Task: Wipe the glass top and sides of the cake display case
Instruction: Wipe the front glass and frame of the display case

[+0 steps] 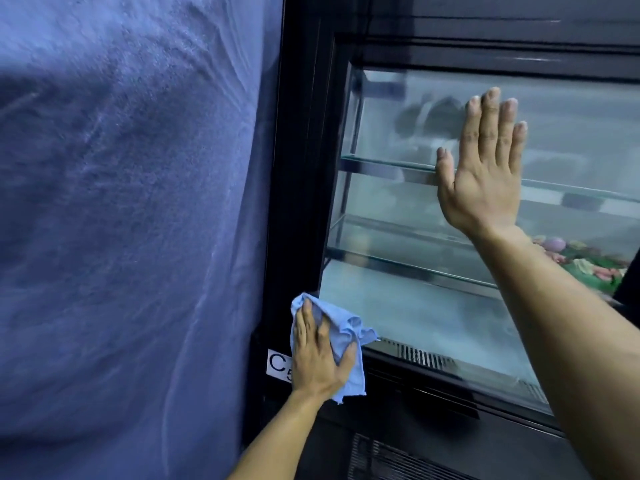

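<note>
The cake display case [304, 168] has a black frame and a fogged glass pane [433, 306] with glass shelves behind it. My left hand [320, 355] presses a crumpled light blue cloth [349, 327] against the pane's lower left corner and the black frame, thumb curled over the cloth. My right hand [485, 168] lies flat with straight fingers on the upper middle of the glass. A decorated cake [588, 261] shows dimly inside at the right, partly hidden by my right forearm.
A large misted bluish panel [121, 220] fills the left half of the view. A white label with "C" [278, 363] sits on the frame beside my left hand. A vent grille [426, 358] runs along the case floor; another grille [381, 459] lies below.
</note>
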`<state>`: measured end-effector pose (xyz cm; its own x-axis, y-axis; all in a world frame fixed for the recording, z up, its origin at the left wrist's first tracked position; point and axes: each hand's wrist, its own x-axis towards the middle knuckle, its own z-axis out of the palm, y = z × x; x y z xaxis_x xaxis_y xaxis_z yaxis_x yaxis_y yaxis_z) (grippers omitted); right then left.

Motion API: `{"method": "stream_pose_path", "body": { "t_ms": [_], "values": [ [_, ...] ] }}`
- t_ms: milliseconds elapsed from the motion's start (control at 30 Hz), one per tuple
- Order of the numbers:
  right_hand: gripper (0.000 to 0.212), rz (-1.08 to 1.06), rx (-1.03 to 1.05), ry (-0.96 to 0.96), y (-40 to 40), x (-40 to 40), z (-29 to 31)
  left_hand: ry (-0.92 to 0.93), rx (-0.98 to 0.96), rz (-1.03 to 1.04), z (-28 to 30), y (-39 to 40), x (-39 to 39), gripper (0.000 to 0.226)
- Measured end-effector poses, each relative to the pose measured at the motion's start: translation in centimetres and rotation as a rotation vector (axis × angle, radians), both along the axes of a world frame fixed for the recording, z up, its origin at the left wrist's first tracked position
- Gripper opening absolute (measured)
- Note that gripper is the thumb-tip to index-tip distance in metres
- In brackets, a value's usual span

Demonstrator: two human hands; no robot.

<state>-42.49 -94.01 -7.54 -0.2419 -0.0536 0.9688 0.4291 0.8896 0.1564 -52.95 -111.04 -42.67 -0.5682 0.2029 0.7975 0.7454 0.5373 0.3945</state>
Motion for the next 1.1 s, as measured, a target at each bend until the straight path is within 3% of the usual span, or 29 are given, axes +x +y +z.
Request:
{"method": "stream_pose_path", "body": {
  "t_ms": [200,300,400,467,567,733,833,1100],
  "values": [
    [0.066,0.035,0.013,-0.033,0.2,0.7,-0.9,-0.124,-0.072,-0.041,-2.8,-1.5,0.4,0.098],
    [0.067,0.021,0.046,-0.081,0.9,1.8,-1.4,-0.057,-0.004,-0.001,-2.5,-0.8,0.3,0.097],
    [0.067,0.020,0.092,-0.109,1.5,2.3,-1.1,0.055,0.153,-0.006,3.2,0.8,0.1,0.105],
    [0.066,0.016,0.114,-0.089,1.7,2.2,-1.1,0.162,0.210,-0.039,10.1,1.6,-0.4,0.100],
    [0.064,0.032,0.117,-0.073,1.9,2.0,-1.2,0.305,0.221,0.011,22.3,2.1,-2.1,0.074],
    [0.063,0.041,0.117,-0.091,2.1,2.2,-1.1,0.375,0.344,0.094,38.4,2.8,-3.3,0.081],
    [0.064,0.029,0.106,-0.093,2.0,2.1,-1.1,0.364,0.345,0.102,41.3,3.1,-3.5,0.080],
    [0.065,0.018,0.122,-0.071,2.1,1.9,-1.2,0.480,0.192,0.104,41.0,2.4,-3.9,0.079]
  ]
}}
